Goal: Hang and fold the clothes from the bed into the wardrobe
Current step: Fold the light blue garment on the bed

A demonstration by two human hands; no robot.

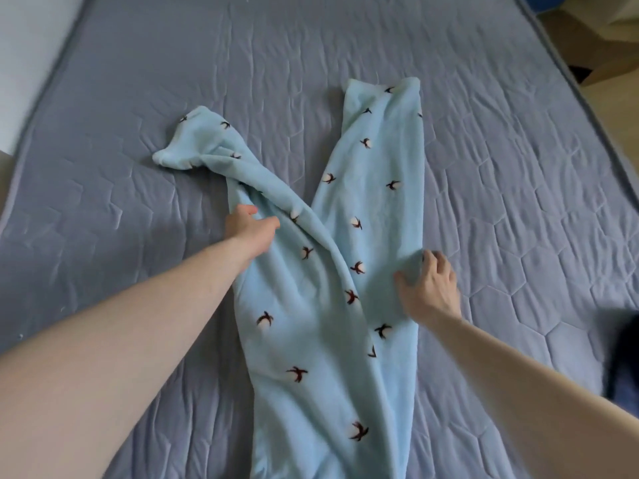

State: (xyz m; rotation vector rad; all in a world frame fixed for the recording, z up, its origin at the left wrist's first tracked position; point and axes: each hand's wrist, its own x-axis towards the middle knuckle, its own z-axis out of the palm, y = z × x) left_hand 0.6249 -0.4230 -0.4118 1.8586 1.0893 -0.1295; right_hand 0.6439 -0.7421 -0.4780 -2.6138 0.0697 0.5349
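Pants: light blue fleece pants (345, 271) with small dark and white marks, lying flat on the bed, two legs spread like a V, waist end toward the person.
Cut off: waist end runs out of the bottom of the picture, so not seen.
Left leg of pants: twisted and bunched near the far end, cuff crumpled; underside hidden.
Right leg of pants: lying mostly straight, cuff at the far end a bit folded over.
Left hand (247, 228): on the twisted leg, fingers curled into the cloth and gripping it; fingertips hidden in the folds.
Right hand (430, 286): on the outer edge of the straight leg, fingers bent, pinching a bump of cloth.
Bed (138, 98): grey-blue quilted cover, wide bare room on both sides of the pants and beyond the cuffs.
Edges: bed edge on the far left and far right; pale floor (608, 46) past the right edge.
Hard to tell: dark blurry shape (626, 350) at the right edge, cut off.
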